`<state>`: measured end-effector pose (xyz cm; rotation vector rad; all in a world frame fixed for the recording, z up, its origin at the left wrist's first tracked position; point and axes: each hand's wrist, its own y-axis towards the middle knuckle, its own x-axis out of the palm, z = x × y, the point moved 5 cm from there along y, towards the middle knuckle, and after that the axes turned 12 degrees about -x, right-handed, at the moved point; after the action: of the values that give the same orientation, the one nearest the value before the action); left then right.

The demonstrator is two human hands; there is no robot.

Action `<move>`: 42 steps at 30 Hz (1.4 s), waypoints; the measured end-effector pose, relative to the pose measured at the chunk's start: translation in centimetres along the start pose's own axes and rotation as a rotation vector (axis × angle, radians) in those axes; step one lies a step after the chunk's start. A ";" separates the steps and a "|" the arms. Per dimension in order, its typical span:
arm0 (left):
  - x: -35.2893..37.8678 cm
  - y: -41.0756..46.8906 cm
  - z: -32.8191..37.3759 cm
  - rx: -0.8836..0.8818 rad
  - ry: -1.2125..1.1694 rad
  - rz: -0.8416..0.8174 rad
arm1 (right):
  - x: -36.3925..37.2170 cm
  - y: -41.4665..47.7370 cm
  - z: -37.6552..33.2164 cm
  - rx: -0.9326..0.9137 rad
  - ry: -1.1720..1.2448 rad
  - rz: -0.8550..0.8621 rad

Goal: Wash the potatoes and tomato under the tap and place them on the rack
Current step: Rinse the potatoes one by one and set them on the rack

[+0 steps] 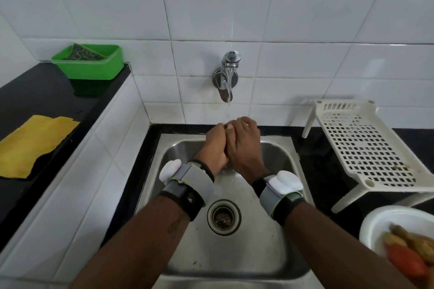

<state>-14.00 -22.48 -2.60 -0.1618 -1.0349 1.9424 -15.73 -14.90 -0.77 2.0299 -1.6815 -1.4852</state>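
Rubbing a potato [229, 127], only a pale sliver showing, under the tap [227, 77] over the sink [178, 148]: my left hand [215, 148] and right hand [244, 145] cup it, pressed together. I should roll it so water reaches every side, gripping firmly; wet, it likely slips.

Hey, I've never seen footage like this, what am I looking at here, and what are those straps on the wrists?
No machine here: a camera on a person's head looks down at their own two hands. The grey straps hold white pods, probably sensors. The left hand and right hand cup a pale potato, mostly hidden, under the running tap above the steel sink. On the right sit a white rack and a bowl holding more potatoes and a tomato.
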 end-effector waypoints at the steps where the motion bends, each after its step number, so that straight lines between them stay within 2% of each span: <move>1: 0.0 -0.3 -0.3 -0.005 0.022 -0.019 | -0.2 0.1 0.1 -0.009 0.017 0.006; 5: -0.4 -1.6 -1.1 0.115 0.068 -0.018 | 0.0 0.6 0.8 0.123 0.192 0.021; 7: -0.6 -1.8 -1.1 0.274 0.155 -0.008 | 0.2 1.3 0.7 0.249 0.252 0.000; 10: -1.5 -2.5 -0.7 0.665 0.404 0.043 | 1.4 2.2 1.5 0.587 0.352 -0.230; 11: -1.8 -2.6 -0.8 0.744 0.474 0.046 | 1.7 2.1 1.9 0.681 0.435 -0.302; 12: -2.1 -2.4 -0.8 0.778 0.521 0.047 | 1.9 1.8 2.0 0.750 0.536 -0.362; 14: -2.8 -1.5 -0.5 0.723 0.490 0.044 | 2.2 1.4 1.5 0.782 0.634 -0.454; 16: -3.1 -0.6 0.2 0.583 0.354 0.034 | 2.0 1.3 0.7 0.688 0.480 -0.423; 18: -2.7 -0.1 0.8 0.446 0.268 0.050 | 1.2 1.4 -0.1 0.519 0.262 -0.210; 20: -2.2 -0.2 1.3 0.326 0.150 0.078 | 0.5 0.7 -0.9 0.330 0.173 -0.046; 23: -1.7 -0.1 1.7 0.195 0.133 0.120 | 0.2 -0.3 -0.7 0.137 0.109 -0.037; 27: -1.2 -0.3 0.5 0.069 0.107 0.068 | -0.2 -0.1 -0.8 -0.241 -0.051 0.011; 28: -1.0 -0.5 0.0 0.066 0.099 0.039 | -0.2 0.0 -0.7 -0.238 -0.043 0.000; 30: -0.7 -0.8 -0.5 0.129 0.107 -0.015 | 0.0 0.4 -0.3 -0.080 0.044 -0.033; 34: -0.6 -1.8 -0.7 0.433 0.186 -0.119 | 0.3 1.4 1.0 0.338 0.215 -0.099; 35: -0.9 -2.3 -0.8 0.514 0.233 -0.110 | 0.7 1.5 1.4 0.483 0.276 -0.151; 37: -1.4 -2.9 -0.5 0.710 0.389 -0.054 | 1.4 1.3 1.9 0.772 0.546 -0.212; 38: -1.6 -3.1 -0.3 0.784 0.458 -0.022 | 1.5 1.2 1.6 0.857 0.664 -0.227; 40: -1.8 -3.2 0.1 0.818 0.512 0.055 | 1.7 1.3 1.2 0.849 0.675 -0.261; 42: -1.8 -2.9 0.8 0.756 0.432 0.131 | 1.5 1.5 0.8 0.692 0.463 -0.239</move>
<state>-11.50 -23.62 -0.50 -0.2090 0.0180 2.1548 -17.51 -16.26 -1.11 2.7000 -1.9455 -0.3886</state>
